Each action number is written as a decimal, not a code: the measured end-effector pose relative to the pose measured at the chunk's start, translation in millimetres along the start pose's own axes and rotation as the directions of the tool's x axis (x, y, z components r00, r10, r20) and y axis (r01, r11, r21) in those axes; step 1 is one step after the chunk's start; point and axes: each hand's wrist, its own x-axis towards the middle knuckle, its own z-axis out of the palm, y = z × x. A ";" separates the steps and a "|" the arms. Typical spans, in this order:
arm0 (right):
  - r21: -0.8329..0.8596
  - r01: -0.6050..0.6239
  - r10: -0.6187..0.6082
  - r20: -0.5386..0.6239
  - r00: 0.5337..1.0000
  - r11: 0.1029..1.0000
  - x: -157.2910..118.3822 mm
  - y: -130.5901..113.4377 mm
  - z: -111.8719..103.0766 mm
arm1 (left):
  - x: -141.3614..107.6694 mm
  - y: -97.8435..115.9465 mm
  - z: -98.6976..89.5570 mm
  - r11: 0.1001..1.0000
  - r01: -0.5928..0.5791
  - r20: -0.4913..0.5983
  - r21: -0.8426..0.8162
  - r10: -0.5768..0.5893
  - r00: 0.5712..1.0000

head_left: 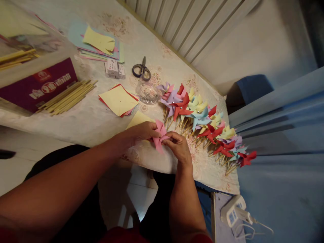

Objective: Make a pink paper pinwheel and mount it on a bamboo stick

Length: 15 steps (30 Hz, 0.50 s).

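Note:
A pink paper pinwheel (159, 135) is held between both hands above the table's near edge. My left hand (146, 131) pinches it from the left, thumb and fingers closed near its centre. From the right, my right hand (178, 144) grips one of its blades between thumb and fingertips. Whether a stick or pin is attached is hidden by the fingers. Just behind my left hand lies a yellow paper sheet (140, 118). Beyond it sit a stack of square coloured papers (118, 100) and a clear dish of small pins (149, 94).
Finished pinwheels on sticks (199, 114) lie in a row to the right. Scissors (141, 70), small white boxes (114, 68) and more coloured paper (100, 42) are farther back. Wooden sticks (68, 98) rest by a purple box (40, 84). A power strip (233, 211) sits lower right.

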 end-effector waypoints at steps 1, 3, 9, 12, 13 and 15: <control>-0.006 -0.002 0.002 0.001 1.000 1.000 0.2 -1.6 0.4 | 0.1 -0.2 0.1 1.000 0.003 -0.016 0.010 -0.003 1.000; -0.018 -0.005 0.005 -0.003 1.000 1.000 0.4 -4.6 1.1 | 0.4 -0.8 0.1 1.000 0.009 -0.031 0.023 -0.009 0.999; -0.033 -0.004 0.004 -0.003 1.000 0.999 0.0 -6.1 1.7 | 0.8 -3.0 -0.6 1.000 -0.001 -0.018 0.025 0.002 1.000; -0.053 0.003 -0.003 -0.010 1.000 0.999 0.4 -6.0 2.4 | 1.2 -2.9 -0.9 0.998 0.000 -0.049 0.062 0.003 0.999; -0.053 0.002 -0.003 -0.012 1.000 0.999 0.5 -6.2 2.8 | 1.4 -3.0 -1.1 0.998 0.002 -0.054 0.067 0.002 0.999; -0.048 -0.001 0.000 -0.014 1.000 0.999 0.6 -6.6 3.5 | 2.0 -3.9 -1.8 0.998 0.005 -0.044 0.056 -0.003 0.999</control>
